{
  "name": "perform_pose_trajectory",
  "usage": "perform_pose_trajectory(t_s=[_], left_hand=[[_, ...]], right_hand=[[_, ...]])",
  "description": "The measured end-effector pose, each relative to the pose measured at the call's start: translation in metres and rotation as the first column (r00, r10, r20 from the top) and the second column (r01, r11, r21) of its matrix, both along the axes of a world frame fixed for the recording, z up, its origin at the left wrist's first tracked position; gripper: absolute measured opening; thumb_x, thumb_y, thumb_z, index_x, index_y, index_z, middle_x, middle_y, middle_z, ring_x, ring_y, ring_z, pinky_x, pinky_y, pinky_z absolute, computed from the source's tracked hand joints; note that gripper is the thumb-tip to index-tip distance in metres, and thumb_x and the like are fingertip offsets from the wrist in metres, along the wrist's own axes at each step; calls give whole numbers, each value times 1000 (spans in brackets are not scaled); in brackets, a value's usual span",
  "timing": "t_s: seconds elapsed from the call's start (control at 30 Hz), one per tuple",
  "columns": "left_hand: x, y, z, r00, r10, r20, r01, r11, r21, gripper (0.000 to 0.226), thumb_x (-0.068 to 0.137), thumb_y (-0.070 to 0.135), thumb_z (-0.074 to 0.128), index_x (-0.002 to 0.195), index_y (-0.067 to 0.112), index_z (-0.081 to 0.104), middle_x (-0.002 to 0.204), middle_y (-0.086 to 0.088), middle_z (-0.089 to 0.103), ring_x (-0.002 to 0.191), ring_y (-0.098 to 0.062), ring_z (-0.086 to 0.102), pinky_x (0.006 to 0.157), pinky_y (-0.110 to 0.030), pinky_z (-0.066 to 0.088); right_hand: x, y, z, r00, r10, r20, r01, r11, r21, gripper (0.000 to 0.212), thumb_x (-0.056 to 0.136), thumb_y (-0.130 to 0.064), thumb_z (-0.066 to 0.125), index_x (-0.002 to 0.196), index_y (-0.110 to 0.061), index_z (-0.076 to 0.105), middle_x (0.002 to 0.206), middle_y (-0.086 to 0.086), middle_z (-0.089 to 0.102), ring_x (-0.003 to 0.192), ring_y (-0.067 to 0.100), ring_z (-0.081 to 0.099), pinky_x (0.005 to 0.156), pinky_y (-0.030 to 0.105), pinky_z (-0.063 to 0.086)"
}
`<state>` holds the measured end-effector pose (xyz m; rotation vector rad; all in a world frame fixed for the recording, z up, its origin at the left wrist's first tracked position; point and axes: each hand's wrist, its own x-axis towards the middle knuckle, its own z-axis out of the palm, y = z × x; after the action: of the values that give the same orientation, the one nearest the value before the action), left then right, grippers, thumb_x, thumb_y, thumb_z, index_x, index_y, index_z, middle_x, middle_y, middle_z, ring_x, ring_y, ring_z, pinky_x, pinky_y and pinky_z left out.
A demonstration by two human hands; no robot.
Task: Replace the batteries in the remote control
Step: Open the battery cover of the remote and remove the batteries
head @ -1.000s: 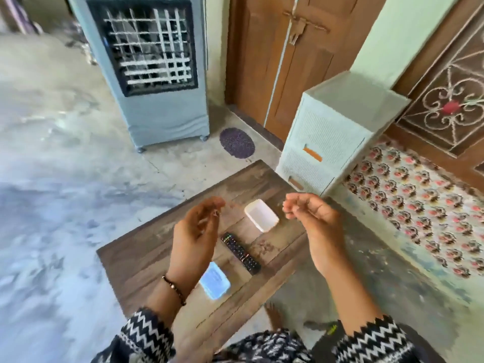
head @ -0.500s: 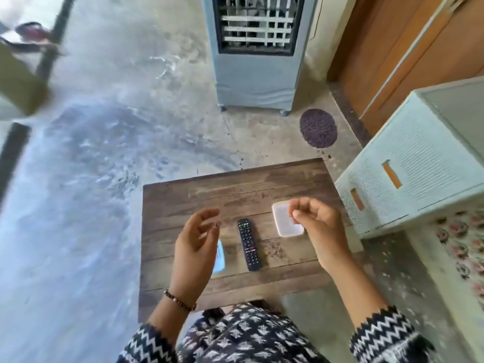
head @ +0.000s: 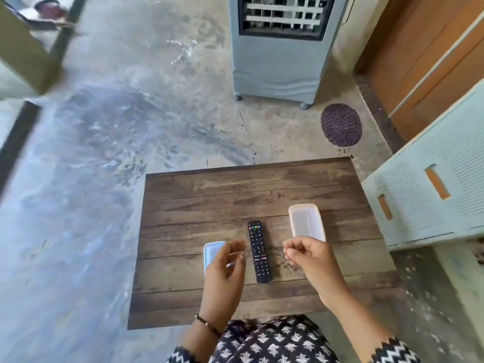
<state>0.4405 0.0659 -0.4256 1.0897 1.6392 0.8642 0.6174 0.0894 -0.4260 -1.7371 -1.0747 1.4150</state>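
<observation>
Both hands lower; fingers loosely curled

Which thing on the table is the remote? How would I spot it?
Find the brown wooden plank table. In its middle, between two pale plastic boxes, lies the long black remote control. It is the only dark, thin thing there, with small coloured buttons at its far end.
</observation>
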Motion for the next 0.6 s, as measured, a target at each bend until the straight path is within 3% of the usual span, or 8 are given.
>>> perform_pose_trajectory(t_s=[0.13,0.27,0.33,0.4,0.5,0.6], left_hand=[[16,12,-73,994,-21,-107,13,997,-74,25,89,7,51,113,11,57,104,9,62,86,4,59,73,-2,42],[33,22,-147,969,-116,-219,73,978,-197,33,89,13,50,123,13,50,114,9,57,93,-6,56,80,-17,42],[39,23,-177,963,-129,-236,78,974,-214,31,87,13,50,118,17,52,116,3,62,96,-11,61,85,-27,49],[43,22,-197,954,-115,-278,64,981,-185,31,86,13,50,117,18,54,114,1,65,97,-13,63,86,-33,52],[45,18,-206,959,-70,-275,45,994,-95,32,86,11,51,117,21,58,106,9,68,90,-5,64,81,-25,53],[45,13,-207,994,-5,-106,2,999,-33,29,86,12,54,112,21,63,100,10,71,89,-4,67,85,-31,55]], right_hand=[[2,13,-78,986,109,125,-96,990,-104,17,81,-4,65,88,-18,71,82,-2,69,77,13,63,75,28,53],[-5,21,-149,951,239,197,-199,959,-204,31,82,-13,66,113,-12,64,103,0,69,96,13,63,93,34,50],[-9,19,-175,947,246,206,-206,959,-195,34,82,-11,65,116,-11,63,105,1,69,95,11,62,92,29,49],[-11,14,-194,950,220,220,-191,971,-143,33,81,-5,65,114,-10,65,95,-2,69,83,7,62,81,21,50],[-13,7,-208,969,130,210,-119,991,-61,34,78,3,64,107,-14,67,79,-11,65,66,3,58,64,14,48],[-13,2,-212,999,42,35,-42,999,3,38,76,7,64,104,-17,66,86,-5,70,76,9,65,71,21,53]])
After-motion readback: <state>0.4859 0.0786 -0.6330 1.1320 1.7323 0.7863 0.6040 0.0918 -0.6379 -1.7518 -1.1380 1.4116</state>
